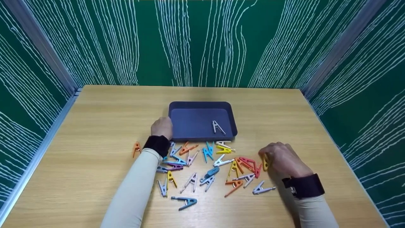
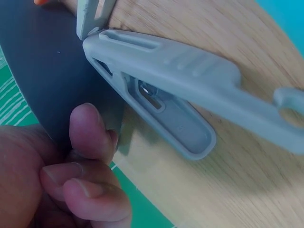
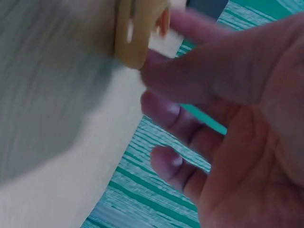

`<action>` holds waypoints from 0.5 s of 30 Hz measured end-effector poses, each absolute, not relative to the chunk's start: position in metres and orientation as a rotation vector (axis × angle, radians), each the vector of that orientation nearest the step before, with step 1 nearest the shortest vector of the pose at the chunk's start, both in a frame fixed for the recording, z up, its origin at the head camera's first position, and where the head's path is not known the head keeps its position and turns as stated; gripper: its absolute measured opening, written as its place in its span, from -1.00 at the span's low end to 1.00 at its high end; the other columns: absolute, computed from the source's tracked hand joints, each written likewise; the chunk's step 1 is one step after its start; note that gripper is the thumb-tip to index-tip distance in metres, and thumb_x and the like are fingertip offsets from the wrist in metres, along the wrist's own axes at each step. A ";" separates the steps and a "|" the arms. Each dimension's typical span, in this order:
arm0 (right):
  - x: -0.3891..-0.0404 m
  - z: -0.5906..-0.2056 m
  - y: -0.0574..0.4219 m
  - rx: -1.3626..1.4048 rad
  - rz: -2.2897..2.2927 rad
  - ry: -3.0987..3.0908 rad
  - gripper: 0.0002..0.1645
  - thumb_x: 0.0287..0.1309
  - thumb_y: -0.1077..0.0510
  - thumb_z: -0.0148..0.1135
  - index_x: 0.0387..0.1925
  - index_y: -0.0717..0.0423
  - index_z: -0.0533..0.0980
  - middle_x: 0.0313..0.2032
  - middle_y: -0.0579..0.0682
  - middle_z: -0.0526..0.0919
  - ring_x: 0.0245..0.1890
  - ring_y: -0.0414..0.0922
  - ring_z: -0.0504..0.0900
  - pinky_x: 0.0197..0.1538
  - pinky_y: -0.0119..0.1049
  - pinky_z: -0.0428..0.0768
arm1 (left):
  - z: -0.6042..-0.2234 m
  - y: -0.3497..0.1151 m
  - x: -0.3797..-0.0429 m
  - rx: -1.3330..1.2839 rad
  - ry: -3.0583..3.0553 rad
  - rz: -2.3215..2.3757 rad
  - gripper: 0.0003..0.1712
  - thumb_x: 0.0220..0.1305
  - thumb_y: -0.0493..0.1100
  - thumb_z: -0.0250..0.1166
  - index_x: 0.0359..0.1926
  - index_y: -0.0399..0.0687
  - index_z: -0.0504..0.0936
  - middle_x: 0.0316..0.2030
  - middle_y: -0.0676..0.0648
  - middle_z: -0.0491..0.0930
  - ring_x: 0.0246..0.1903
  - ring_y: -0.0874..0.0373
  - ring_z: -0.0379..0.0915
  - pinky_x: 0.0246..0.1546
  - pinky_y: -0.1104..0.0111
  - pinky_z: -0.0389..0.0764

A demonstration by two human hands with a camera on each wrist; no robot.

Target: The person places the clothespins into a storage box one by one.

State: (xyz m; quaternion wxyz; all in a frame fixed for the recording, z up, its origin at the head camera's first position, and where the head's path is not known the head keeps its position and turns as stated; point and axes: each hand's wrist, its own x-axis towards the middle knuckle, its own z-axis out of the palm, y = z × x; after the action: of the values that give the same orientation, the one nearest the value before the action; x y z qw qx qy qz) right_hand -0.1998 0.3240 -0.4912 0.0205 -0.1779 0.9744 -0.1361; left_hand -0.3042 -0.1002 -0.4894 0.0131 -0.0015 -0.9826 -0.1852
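The left hand (image 1: 162, 127) is curled on the left side of the dark tray (image 1: 193, 122), gripping its rim toward the near corner. The right hand (image 1: 283, 160), at the right edge of the scattered clothespins, pinches a yellow clothespin (image 1: 265, 162) between thumb and forefinger; the contact is partly blurred in the right wrist view. The tray sits toward the far side of the wooden desk (image 1: 104, 123), with one pale grey clothespin (image 1: 215, 127) inside, at its near right. The remaining clothespins, in mixed colours, lie loose on the near side of the tray. A red clothespin (image 1: 258, 171) lies just left of the pinched one; an orange clothespin (image 1: 136, 148) lies apart at far left; a blue-grey clothespin (image 1: 189, 202) lies nearest.
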 end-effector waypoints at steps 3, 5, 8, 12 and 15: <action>-0.200 -0.492 0.329 -0.442 -0.396 3.045 -0.52 0.10 0.54 0.25 -0.10 0.00 0.76 -0.20 -0.05 0.75 -0.11 0.05 0.62 -0.03 0.06 0.42 | -0.490 -0.101 -0.305 0.007 -3.060 -0.584 -0.70 0.40 -0.42 0.01 -0.20 -0.35 0.72 -0.19 -0.35 0.72 -0.17 -0.24 0.70 -0.16 -0.04 0.69; -0.201 -0.493 0.331 -0.404 -0.368 3.052 -0.57 0.09 0.52 0.27 -0.12 0.03 0.76 -0.24 -0.03 0.72 -0.16 0.06 0.60 -0.09 0.04 0.39 | -0.489 -0.101 -0.304 0.007 -3.058 -0.586 -0.69 0.41 -0.42 0.01 -0.19 -0.36 0.72 -0.19 -0.35 0.72 -0.17 -0.25 0.70 -0.16 -0.04 0.69; -0.201 -0.492 0.332 -0.380 -0.327 3.056 -0.62 0.05 0.47 0.36 -0.16 0.03 0.76 -0.27 -0.03 0.68 -0.24 0.03 0.57 -0.17 -0.03 0.32 | -0.487 -0.100 -0.303 0.011 -3.054 -0.589 -0.69 0.42 -0.41 0.01 -0.19 -0.36 0.72 -0.19 -0.36 0.72 -0.17 -0.25 0.70 -0.16 -0.05 0.69; -0.200 -0.492 0.331 -0.396 -0.348 3.046 -0.63 -0.06 0.40 0.49 -0.18 0.01 0.76 -0.26 -0.05 0.68 -0.25 0.01 0.58 -0.18 -0.05 0.29 | -0.485 -0.099 -0.302 0.011 -3.058 -0.579 -0.68 0.43 -0.41 0.00 -0.18 -0.35 0.72 -0.18 -0.36 0.72 -0.17 -0.24 0.70 -0.16 -0.04 0.69; -0.199 -0.491 0.331 -0.400 -0.379 3.019 -0.58 -0.14 0.33 0.59 -0.14 0.02 0.75 -0.24 -0.05 0.69 -0.20 0.03 0.59 -0.16 -0.04 0.29 | -0.485 -0.098 -0.302 0.006 -3.060 -0.557 -0.68 0.42 -0.41 0.00 -0.17 -0.35 0.72 -0.17 -0.36 0.72 -0.15 -0.24 0.70 -0.13 -0.04 0.68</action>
State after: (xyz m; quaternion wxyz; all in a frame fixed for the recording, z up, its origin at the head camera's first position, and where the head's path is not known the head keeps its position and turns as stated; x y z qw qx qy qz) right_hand -0.1988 0.3309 -0.4908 0.0365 -0.1304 0.9831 -0.1234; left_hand -0.3016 -0.0983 -0.4850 0.0155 0.0018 -0.9837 -0.1791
